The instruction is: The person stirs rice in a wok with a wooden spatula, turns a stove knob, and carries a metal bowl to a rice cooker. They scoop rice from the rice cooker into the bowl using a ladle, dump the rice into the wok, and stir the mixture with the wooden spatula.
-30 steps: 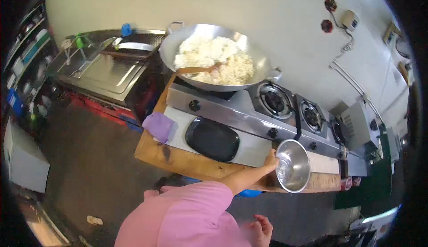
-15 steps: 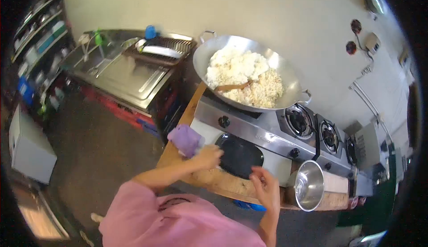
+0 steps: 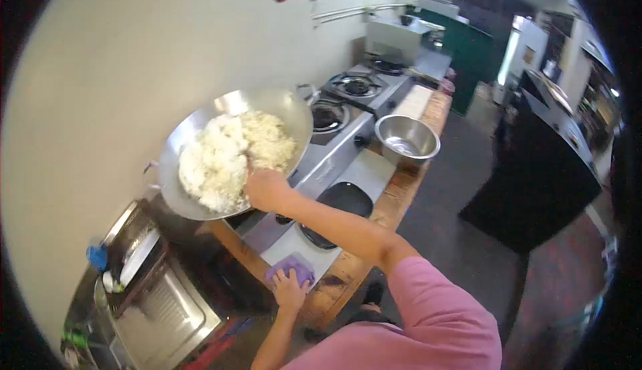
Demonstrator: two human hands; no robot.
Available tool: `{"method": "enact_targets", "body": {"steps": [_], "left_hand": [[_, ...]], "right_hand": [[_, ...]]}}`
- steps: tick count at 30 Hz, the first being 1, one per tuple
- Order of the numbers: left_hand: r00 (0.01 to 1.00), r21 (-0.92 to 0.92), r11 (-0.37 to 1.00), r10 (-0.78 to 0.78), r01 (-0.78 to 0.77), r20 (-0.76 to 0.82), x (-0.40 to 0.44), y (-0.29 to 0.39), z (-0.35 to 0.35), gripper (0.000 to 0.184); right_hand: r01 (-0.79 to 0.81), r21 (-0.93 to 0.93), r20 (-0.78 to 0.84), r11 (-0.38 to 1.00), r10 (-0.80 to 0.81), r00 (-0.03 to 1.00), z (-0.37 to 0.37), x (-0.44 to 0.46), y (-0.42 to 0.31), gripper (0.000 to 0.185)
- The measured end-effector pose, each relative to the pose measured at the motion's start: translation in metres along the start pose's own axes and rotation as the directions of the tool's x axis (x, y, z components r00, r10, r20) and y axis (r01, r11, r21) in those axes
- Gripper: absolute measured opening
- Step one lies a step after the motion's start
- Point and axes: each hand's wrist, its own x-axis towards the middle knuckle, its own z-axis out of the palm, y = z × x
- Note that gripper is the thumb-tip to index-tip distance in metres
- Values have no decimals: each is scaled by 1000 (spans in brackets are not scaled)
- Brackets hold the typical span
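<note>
A wide metal wok (image 3: 175, 133) stands on the stove, filled with white and pale-yellow grainy food (image 3: 217, 159) that looks like rice. My right hand (image 3: 267, 191) reaches over the wok's near rim and is closed around the handle of a wooden spatula (image 3: 250, 164). Most of the spatula is hidden by the hand and the food. Down at the counter's left corner, my left hand (image 3: 290, 292) rests with curled fingers on a bunched purple cloth (image 3: 294, 267). A black tray (image 3: 348, 199) lies on the counter, partly covered by my right forearm.
Gas burners (image 3: 329, 117) continue along the stove beyond the wok. A steel pot (image 3: 408, 139) sits on the wooden counter edge (image 3: 394, 203). At lower left is a steel sink drainboard (image 3: 167, 316) with a dish rack (image 3: 130, 236). A dark panel (image 3: 535, 189) stands at right.
My view has swung to the right. My right hand has moved from beside the black tray to the spatula in the wok. My left hand has come onto the purple cloth.
</note>
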Motion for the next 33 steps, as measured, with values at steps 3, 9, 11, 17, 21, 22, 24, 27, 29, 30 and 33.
{"method": "enact_targets", "body": {"steps": [3, 9, 11, 17, 21, 22, 24, 27, 29, 30, 33], "left_hand": [[992, 109, 986, 128, -127, -2, 7, 9, -27, 57], [963, -69, 961, 268, -267, -1, 31, -29, -8, 48], [968, -292, 924, 242, -249, -60, 36, -58, -7, 44], [906, -910, -194, -149, 366, 396, 26, -133, -71, 33], [922, -884, -466, -326, 34, 208, 26, -158, -162, 35], [919, -854, -519, -356, -42, 171, 28, -167, -178, 34], [927, -866, -484, -369, -130, 67, 21, -186, -208, 31], [880, -848, -486, -471, -210, 52, 32, -216, -228, 31], [833, -855, -447, -553, -263, 33, 42, -222, -242, 30], [811, -857, -427, -585, -289, 18, 53, -225, -249, 30], [835, -857, -388, -543, -340, -86, 93, -249, -262, 25]], "right_hand": [[-249, 108, 64, 962, 244, 968, -28, -3, -23, 37], [-131, -210, 319, 969, 195, 927, -25, 25, -32, 22], [-272, -205, 239, 940, 317, 918, -27, 36, -27, 18], [-334, -380, 86, 863, 393, 916, 25, 61, 13, 15], [-84, -364, 238, 928, 179, 955, -3, 50, 21, 23], [9, -348, 295, 937, 100, 950, -51, 39, 8, 24], [85, -523, 439, 848, 183, 879, -97, 45, 5, 24], [25, -526, 259, 850, 132, 957, -129, 34, 11, 17], [18, -574, 255, 818, 158, 954, -142, 32, 16, 18], [10, -571, 234, 821, 152, 960, -150, 32, 16, 23], [-124, -474, 149, 872, 218, 964, -162, 31, 15, 37]]}}
